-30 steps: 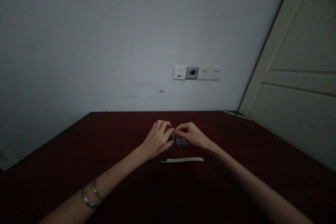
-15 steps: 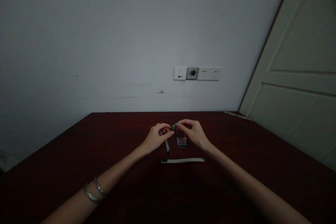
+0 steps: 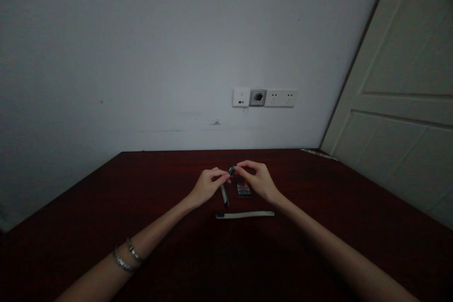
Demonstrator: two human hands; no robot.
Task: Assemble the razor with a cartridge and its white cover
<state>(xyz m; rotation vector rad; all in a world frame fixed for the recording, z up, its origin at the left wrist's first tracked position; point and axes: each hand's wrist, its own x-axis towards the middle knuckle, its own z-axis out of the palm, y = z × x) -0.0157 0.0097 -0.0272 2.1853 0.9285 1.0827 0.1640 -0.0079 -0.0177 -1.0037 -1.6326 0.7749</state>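
My left hand point(image 3: 208, 186) and my right hand point(image 3: 260, 181) meet above the table, each pinching one side of a small green piece point(image 3: 231, 170) with a pale patch. The piece is tilted, and its kind is too small to make out. Under the right fingers lies a small clear flat case point(image 3: 244, 191). A slim grey-white strip with a dark end point(image 3: 224, 195) reaches out from below the left fingertips, its far end hidden. Closer to me, a longer pale strip point(image 3: 246, 215) lies crosswise, with a dark left end and a small hole at its right end.
The dark red table point(image 3: 170, 255) meets a white wall, where a row of sockets point(image 3: 281, 98) is mounted. At the back right edge lies a thin pale strip point(image 3: 318, 154). A panelled white door point(image 3: 396, 104) stands on the right.
Both hands have shifted slightly left with the green piece, and the left fingers have closed in more. The items on the table stay where they were.
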